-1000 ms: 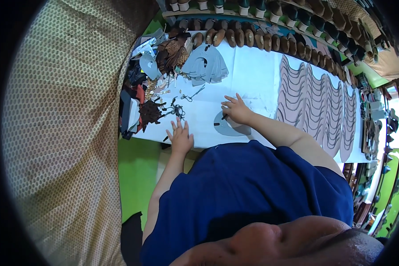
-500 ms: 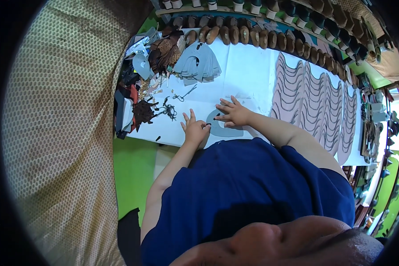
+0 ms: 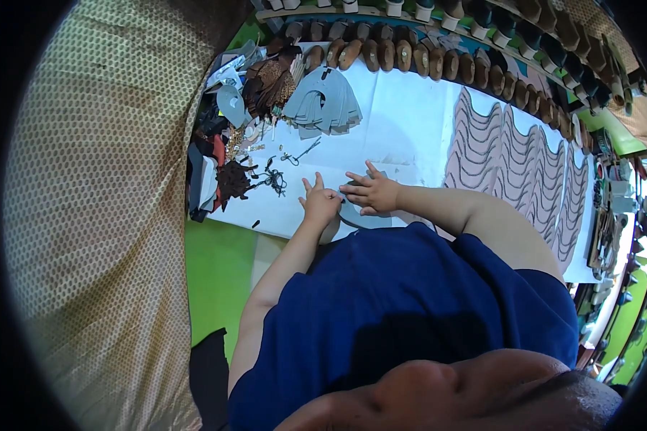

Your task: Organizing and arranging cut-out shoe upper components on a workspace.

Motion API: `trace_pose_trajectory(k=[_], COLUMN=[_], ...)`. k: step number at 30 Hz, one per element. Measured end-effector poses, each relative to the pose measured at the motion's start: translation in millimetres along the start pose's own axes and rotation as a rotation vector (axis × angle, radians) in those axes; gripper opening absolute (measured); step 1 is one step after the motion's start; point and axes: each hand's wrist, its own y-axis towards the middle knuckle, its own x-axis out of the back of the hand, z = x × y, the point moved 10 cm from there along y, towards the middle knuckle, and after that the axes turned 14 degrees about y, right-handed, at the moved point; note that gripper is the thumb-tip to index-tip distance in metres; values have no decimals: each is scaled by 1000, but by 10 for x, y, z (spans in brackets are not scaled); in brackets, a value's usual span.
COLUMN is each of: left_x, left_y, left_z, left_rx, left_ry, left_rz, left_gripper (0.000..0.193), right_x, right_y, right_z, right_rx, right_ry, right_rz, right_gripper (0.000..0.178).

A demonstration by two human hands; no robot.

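Both hands down flat near the front edge of the white tabletop (image 3: 410, 122), side by side and almost touching; left hand (image 3: 319, 205) with fingers spread and released, palm pressing a grey cut piece (image 3: 363, 218); right hand (image 3: 372, 194) likewise spread and unclenched, fingertips on the same piece, gripping nothing.

Grey piece directly beneath and between the two hands, its curved lower edge peeking out toward the body; long axis seemingly across the table, left to right, though hard to be sure; right hand covering more of it, left hand at its near left end; neither clearly nearer, since both already in contact.

Well apart, farther back on the table: a fanned stack of grey cut shapes (image 3: 323, 104); to its left a heap of dark and brown scraps (image 3: 255, 86); along the back edge a row of brown shoe forms (image 3: 395, 54); to the right, overlapping sheets with wavy line patterns (image 3: 525, 158).

Most of the grey piece hidden under palms and fingers; true outline not readable; small dark bits (image 3: 273, 179) left of the left hand too tiny to name; lower part of view filled by a blue shirt (image 3: 410, 309); edges bent by the lens.
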Motion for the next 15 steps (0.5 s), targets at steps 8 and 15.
trace_pose_trajectory(k=[8,15], left_x=[2,-8], left_y=[-60,-199], left_z=[39,-35], left_rx=[-14,-161], left_ry=[-77,56], left_rz=[-98,-142], left_gripper=[24,30], right_x=[136,37], right_y=[-76,-124], right_z=[-98,-219], right_rx=[-105,-37], right_ry=[132,227], right_rz=[-60,-90], right_gripper=[56,53])
